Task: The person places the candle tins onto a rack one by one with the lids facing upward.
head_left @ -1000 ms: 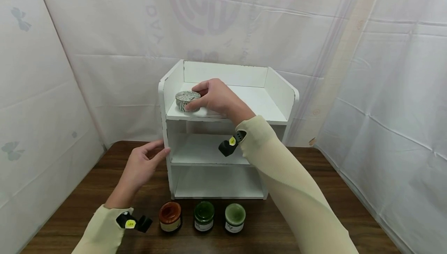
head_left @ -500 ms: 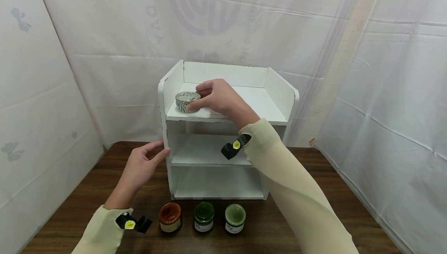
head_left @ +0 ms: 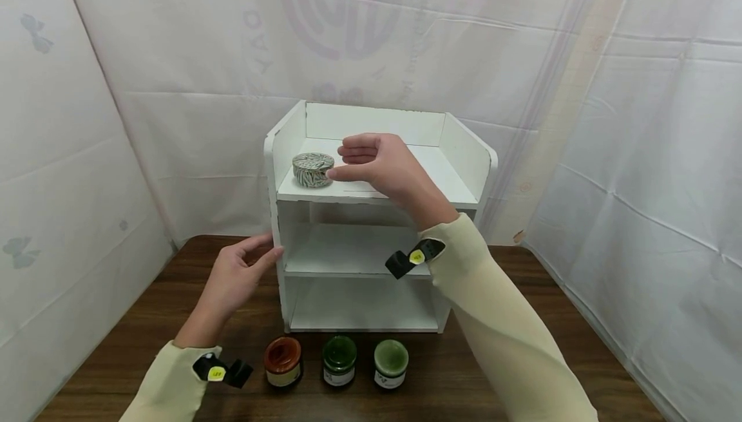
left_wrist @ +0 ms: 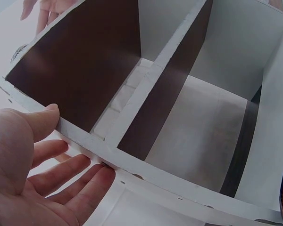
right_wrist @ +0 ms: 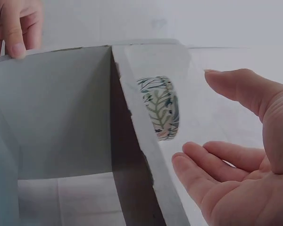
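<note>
Three small jars stand in a row on the near part of a dark wooden table [head_left: 145, 306]: an orange-red jar [head_left: 283, 361] at left, a dark green jar [head_left: 339, 361] in the middle, a pale green jar [head_left: 391, 363] at right. Just beyond them is a three-level white shelf unit [head_left: 342, 245]. A person's left hand [head_left: 237, 274] lightly holds its left side, thumb on the front edge, fingers along the outer face, as half a second ago. The left wrist view adds dark brown undersides [left_wrist: 85, 70] to the boards, hidden from the head camera.

Farther up, a round patterned tin [head_left: 312, 171] sits at the left of the top board [head_left: 440, 171]. The right hand [head_left: 388, 164] is to its right, grip spread, thumb and fingers apart. Half a second ago its thumb overlapped the tin's front; it has since drawn right, leaving the tin in place. From the head, thumb tip and tin seem to meet; the right wrist view shows a gap, and leaf sprays on the tin's side. At the far side hangs a pale, creased sheet [head_left: 191, 138].
</note>
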Available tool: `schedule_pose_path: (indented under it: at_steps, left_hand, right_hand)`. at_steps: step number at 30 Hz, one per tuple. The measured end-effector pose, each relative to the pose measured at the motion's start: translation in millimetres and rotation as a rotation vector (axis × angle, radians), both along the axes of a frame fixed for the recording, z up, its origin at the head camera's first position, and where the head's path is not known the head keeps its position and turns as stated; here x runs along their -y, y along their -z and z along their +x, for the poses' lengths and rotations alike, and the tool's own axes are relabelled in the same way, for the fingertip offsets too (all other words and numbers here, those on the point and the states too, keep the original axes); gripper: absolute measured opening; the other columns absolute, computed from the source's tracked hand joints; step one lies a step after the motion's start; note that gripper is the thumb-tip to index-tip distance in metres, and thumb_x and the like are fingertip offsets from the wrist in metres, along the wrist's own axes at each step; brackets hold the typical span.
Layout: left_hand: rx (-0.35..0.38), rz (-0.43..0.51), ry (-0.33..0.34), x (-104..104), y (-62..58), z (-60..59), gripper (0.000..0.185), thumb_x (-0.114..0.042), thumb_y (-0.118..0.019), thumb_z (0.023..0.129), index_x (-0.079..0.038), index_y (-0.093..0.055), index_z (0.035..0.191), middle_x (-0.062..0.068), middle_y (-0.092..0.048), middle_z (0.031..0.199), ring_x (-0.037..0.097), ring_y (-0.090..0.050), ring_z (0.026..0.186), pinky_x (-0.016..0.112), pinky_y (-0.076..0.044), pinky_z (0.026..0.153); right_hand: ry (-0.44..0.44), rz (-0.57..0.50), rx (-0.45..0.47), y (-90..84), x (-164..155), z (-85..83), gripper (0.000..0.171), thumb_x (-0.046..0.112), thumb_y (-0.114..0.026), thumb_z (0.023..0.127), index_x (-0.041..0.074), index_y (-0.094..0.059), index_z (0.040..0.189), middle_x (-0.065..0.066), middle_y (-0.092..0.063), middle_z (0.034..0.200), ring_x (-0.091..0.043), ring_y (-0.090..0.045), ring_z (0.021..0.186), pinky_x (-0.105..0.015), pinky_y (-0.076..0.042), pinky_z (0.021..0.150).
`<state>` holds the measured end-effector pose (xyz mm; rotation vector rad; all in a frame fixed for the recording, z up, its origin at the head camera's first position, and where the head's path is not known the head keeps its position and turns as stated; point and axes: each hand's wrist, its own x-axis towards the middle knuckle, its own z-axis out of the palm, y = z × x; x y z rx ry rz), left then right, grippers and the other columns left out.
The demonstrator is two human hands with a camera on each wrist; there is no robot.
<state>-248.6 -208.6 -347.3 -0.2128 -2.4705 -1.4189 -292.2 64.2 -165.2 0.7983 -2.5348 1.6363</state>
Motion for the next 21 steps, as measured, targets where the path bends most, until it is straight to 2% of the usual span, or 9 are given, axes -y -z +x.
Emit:
schedule_pose_path:
  at_steps: [6,8,13,21]
  left_hand:
    - [-0.01,-0.01,-0.006,0,1.4,-1.4,0.063,-0.052,-0.063,0.099,-0.011,-0.057,0.147,0.013,-0.062,0.144,0.031,-0.058,0.13,0.044,-0.053,0.096]
    - [-0.01,-0.011,-0.006,0,1.5,-1.7,0.063,-0.052,-0.063,0.099,-0.011,-0.057,0.146,0.013,-0.062,0.144,0.031,-0.058,0.13,0.039,-0.053,0.095]
    - [-0.009,-0.008,-0.005,0,1.9,-2.2,0.063,-0.053,-0.063,0.099,-0.011,-0.058,0.146,0.012,-0.062,0.143,0.03,-0.057,0.131,0.017,-0.049,0.086]
    - [-0.018,0.003,-0.002,-1,3.0,-1.6,0.06,-0.05,-0.063,0.1,-0.011,-0.059,0.145,0.012,-0.065,0.14,0.029,-0.06,0.127,0.015,-0.049,0.083]
  right_hand:
    - [-0.038,-0.132,0.001,5.8,-11,8.9,0.06,0.022,-0.087,0.083,0.012,-0.064,0.137,0.002,-0.071,0.13,-0.011,-0.067,0.121,-0.03,-0.051,0.106]
    - [-0.049,-0.168,-0.002,8.6,-13,11.8,0.06,0.02,-0.086,0.083,0.011,-0.064,0.138,0.002,-0.071,0.13,-0.012,-0.067,0.121,-0.03,-0.051,0.105]
    - [-0.056,-0.23,-0.012,17.8,-17,18.4,0.058,0.017,-0.086,0.083,0.01,-0.065,0.137,0.0,-0.072,0.13,-0.014,-0.068,0.121,-0.03,-0.053,0.103]
    - [-0.051,-0.327,-0.071,36.3,-23,32.1,0.049,0.011,-0.085,0.085,0.009,-0.069,0.131,-0.005,-0.073,0.127,-0.019,-0.07,0.119,-0.028,-0.054,0.1]
